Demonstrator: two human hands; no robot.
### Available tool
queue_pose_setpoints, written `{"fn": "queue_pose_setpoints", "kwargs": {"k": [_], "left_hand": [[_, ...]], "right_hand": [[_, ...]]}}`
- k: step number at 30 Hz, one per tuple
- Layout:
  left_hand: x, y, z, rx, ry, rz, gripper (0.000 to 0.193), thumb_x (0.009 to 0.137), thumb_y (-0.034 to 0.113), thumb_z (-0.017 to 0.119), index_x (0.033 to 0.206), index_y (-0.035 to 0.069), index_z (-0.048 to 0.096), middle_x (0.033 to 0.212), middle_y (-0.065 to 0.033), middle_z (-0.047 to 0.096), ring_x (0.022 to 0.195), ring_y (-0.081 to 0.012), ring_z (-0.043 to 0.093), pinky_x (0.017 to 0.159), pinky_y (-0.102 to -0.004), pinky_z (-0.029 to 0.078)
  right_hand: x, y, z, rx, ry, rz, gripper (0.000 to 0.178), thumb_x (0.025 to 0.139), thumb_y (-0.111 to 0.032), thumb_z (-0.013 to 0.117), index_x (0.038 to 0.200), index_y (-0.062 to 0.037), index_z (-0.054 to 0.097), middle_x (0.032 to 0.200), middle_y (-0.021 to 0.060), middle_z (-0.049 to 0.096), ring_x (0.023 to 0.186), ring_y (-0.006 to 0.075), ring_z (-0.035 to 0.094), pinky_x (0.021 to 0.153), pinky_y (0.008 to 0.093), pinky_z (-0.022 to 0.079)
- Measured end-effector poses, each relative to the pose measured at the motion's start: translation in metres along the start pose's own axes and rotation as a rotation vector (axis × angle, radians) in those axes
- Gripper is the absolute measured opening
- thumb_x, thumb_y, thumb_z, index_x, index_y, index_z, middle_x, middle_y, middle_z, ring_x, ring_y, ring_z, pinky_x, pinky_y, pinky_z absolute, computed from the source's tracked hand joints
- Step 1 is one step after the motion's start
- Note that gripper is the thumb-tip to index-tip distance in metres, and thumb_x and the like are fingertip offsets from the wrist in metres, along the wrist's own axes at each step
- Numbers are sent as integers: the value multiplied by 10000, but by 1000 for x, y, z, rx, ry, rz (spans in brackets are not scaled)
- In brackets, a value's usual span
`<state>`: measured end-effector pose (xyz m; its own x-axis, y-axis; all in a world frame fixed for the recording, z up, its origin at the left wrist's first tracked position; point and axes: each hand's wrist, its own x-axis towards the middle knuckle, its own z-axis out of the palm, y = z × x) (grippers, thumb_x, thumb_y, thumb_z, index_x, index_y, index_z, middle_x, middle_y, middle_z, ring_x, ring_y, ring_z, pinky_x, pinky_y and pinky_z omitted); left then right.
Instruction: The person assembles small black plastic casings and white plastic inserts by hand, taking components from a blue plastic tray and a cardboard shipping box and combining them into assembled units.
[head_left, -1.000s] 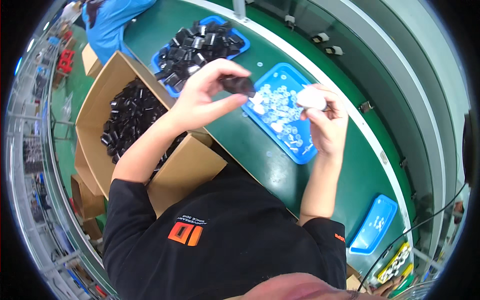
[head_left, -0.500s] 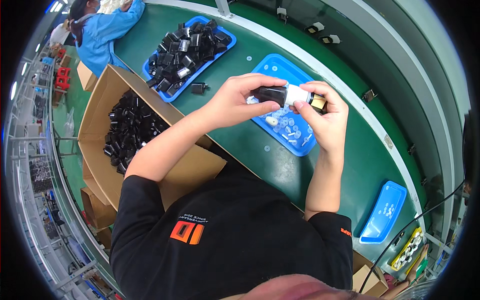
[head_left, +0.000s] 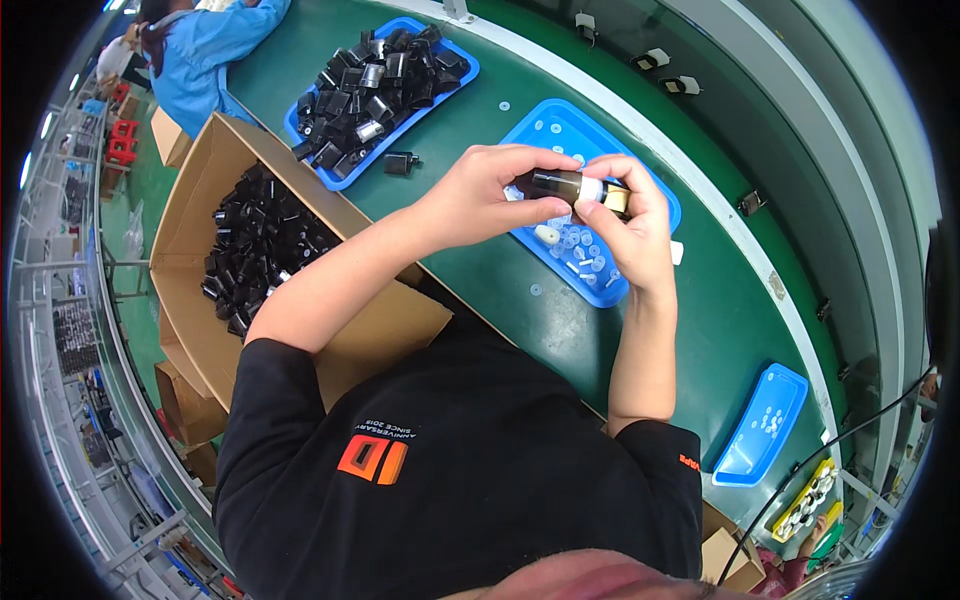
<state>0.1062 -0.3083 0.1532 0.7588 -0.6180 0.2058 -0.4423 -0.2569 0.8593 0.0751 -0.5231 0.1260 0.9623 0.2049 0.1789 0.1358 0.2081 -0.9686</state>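
While the left hand (head_left: 490,200) grips a dark case (head_left: 555,184), apparently part-joined to the gold-ended part (head_left: 617,200) clamped in the right hand (head_left: 640,220), loose black pieces (head_left: 375,90) fill the tray (head_left: 342,182).

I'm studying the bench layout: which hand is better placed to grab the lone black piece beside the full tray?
Probably the left hand: it's nearer that black piece than the right hand, though both are holding the dark tube.

Dark casing (head_left: 556,185) — sideways, apparently around a white piece (head_left: 592,190).
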Motion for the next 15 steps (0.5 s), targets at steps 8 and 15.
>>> {"fn": "queue_pose_setpoints", "kwargs": {"k": [8,15], "left_hand": [[12,41,19,-179,101,212,533,789,110,764,1279,32,571,1075,-118,659,860,-188,655,733,-286,569],[21,43,32,161,187,509,443,775,163,769,1161,7,615,994,-140,657,872,-301,664,746,-364,555]], "right_hand": [[8,40,0,905,-181,-16,287,799,-98,626,1077,-88,557,1052,146,602,847,256,626,683,385,550],[7,64,11,1285,-185,-10,250,759,-182,663,963,-127,529,928,73,542,863,196,605,693,314,537]]}}
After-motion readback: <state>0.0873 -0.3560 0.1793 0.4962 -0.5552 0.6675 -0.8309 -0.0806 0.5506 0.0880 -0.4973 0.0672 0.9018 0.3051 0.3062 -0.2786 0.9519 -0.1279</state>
